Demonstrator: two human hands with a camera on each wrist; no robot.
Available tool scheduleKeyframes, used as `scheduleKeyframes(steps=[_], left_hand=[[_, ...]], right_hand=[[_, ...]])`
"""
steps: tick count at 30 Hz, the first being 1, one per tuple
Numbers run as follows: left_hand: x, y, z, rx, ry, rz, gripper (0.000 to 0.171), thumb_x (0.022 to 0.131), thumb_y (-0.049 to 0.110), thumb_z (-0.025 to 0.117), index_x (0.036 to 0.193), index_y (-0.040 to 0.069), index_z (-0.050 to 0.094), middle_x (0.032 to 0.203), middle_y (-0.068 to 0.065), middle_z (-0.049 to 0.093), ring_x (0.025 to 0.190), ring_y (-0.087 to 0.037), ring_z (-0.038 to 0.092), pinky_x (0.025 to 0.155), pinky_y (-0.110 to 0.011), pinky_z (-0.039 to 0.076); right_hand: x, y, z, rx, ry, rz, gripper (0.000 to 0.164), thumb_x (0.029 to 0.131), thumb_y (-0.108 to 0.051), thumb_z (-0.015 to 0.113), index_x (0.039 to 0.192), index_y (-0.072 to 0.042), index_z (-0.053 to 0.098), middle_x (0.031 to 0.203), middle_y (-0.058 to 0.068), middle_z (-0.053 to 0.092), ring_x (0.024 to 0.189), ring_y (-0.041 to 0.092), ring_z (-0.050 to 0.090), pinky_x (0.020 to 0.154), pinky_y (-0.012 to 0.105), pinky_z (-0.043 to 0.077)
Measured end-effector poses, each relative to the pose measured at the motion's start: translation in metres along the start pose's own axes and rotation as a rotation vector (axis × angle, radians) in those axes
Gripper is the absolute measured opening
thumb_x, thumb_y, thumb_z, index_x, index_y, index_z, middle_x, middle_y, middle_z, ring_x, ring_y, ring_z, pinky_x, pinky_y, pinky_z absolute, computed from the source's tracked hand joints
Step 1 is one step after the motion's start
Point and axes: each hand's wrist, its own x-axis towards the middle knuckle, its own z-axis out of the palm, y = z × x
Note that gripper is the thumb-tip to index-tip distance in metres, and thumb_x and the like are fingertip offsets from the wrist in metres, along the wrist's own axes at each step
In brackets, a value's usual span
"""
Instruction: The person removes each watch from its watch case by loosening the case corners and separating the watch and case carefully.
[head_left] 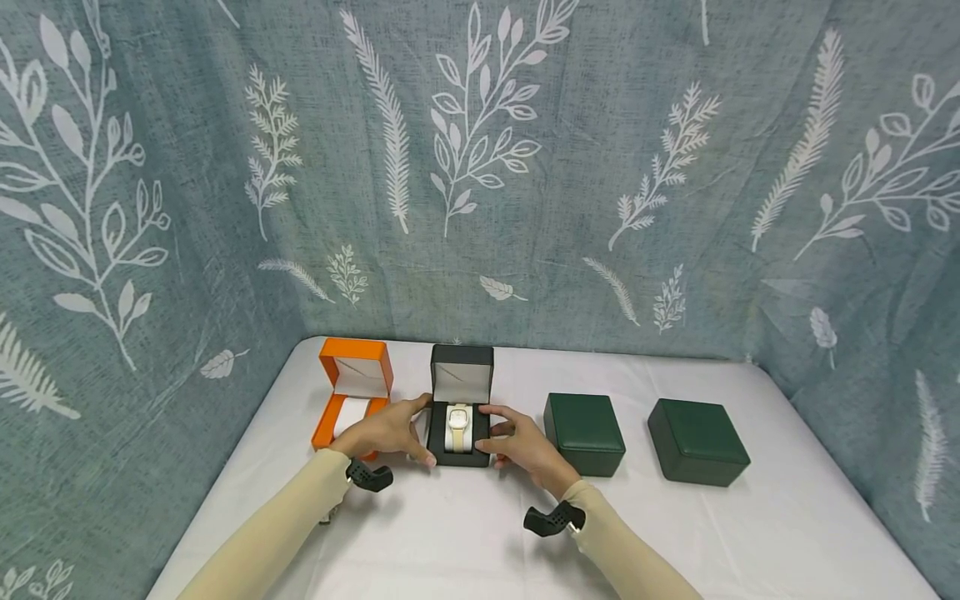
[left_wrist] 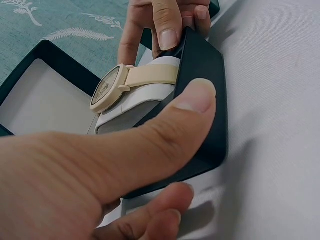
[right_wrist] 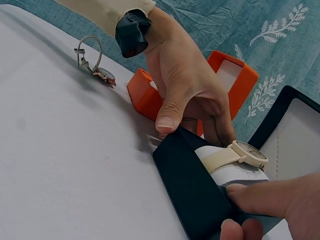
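While holding black watch box (head_left: pixel 459 460) between half-curled left grip (head_left: pixel 392 429) and right grip (head_left: pixel 527 447), seemingly aligning; next, probably release evenly.

Open dark box (head_left: pixel 459 460) between left hand (head_left: pixel 386 427) and right hand (head_left: pixel 522 450)
I see its lid (head_left: pixel 462 355) raised beyond the grip, a cream watch (head_left: pixel 458 419) around the white cushion (head_left: pixel 468 442) inside.
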Motion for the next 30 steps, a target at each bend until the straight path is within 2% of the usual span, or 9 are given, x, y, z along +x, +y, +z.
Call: scheduleKeyframes(steps=[12,16,19,23,24,27,30], left_hand=[[-0.001,-0.001,-0.001,-0.004,-0.016,0.016,0.126,0.072,0.027,0.097,0.164,0.000,0.015,0.073,-0.004,0.073,0.065,-0.027,0.070,0.065,-0.039,0.056],[-0.003,-0.001,-0.004,0.013,-0.020,0.042,0.119,0.075,0.028,0.095,0.163,-0.001,0.019,0.074,-0.003,0.074,0.066,-0.027,0.070,0.062,-0.039,0.055],[-0.005,-0.001,-0.008,0.030,0.003,0.084,0.107,0.079,0.031,0.092,0.160,0.001,0.031,0.105,-0.009,0.076,0.068,-0.027,0.070,0.061,-0.039,0.054],[-0.009,0.004,-0.010,0.114,0.082,0.153,0.086,0.080,0.033,0.090,0.152,0.006,0.051,0.142,-0.013,0.061,0.068,-0.021,0.065,0.061,-0.034,0.052],[-0.009,0.006,-0.009,0.150,0.109,0.167,0.082,0.081,0.033,0.090,0.149,0.007,0.054,0.141,-0.011,0.062,0.066,-0.018,0.063,0.060,-0.032,0.051],[-0.009,0.010,-0.005,0.234,0.181,0.185,0.075,0.079,0.032,0.091,0.144,0.009,0.061,0.106,-0.007,0.075,0.058,-0.012,0.056,0.054,-0.028,0.046],[-0.008,0.013,0.001,0.257,0.218,0.210,0.074,0.078,0.030,0.092,0.142,0.008,0.062,0.070,0.000,0.068,0.053,-0.010,0.053,0.049,-0.027,0.043]], right_hand=[[0.001,0.002,-0.002,0.005,-0.023,0.021,0.072,0.087,-0.015,0.085,0.151,-0.019,0.053,0.134,0.025,0.054,0.064,0.020,0.063,0.062,0.035,0.055],[0.001,0.003,-0.002,0.020,-0.029,0.019,0.073,0.087,-0.014,0.085,0.152,-0.019,0.053,0.134,0.025,0.053,0.065,0.020,0.062,0.061,0.035,0.056],[0.000,0.003,-0.003,0.034,-0.031,0.020,0.073,0.086,-0.013,0.085,0.152,-0.018,0.052,0.132,0.025,0.053,0.064,0.019,0.061,0.060,0.033,0.056],[0.000,0.003,-0.003,0.040,-0.030,0.024,0.074,0.086,-0.013,0.085,0.152,-0.019,0.052,0.132,0.025,0.052,0.062,0.019,0.061,0.059,0.033,0.055],[0.000,0.003,-0.003,0.039,-0.030,0.026,0.074,0.086,-0.013,0.085,0.152,-0.019,0.052,0.132,0.025,0.052,0.062,0.020,0.061,0.060,0.034,0.055],[0.000,0.003,-0.003,0.034,-0.030,0.030,0.074,0.086,-0.014,0.085,0.152,-0.020,0.052,0.133,0.025,0.052,0.062,0.020,0.062,0.060,0.034,0.055],[0.000,0.004,-0.003,0.035,-0.035,0.026,0.074,0.087,-0.015,0.085,0.153,-0.019,0.051,0.133,0.025,0.052,0.063,0.020,0.062,0.060,0.034,0.056]])
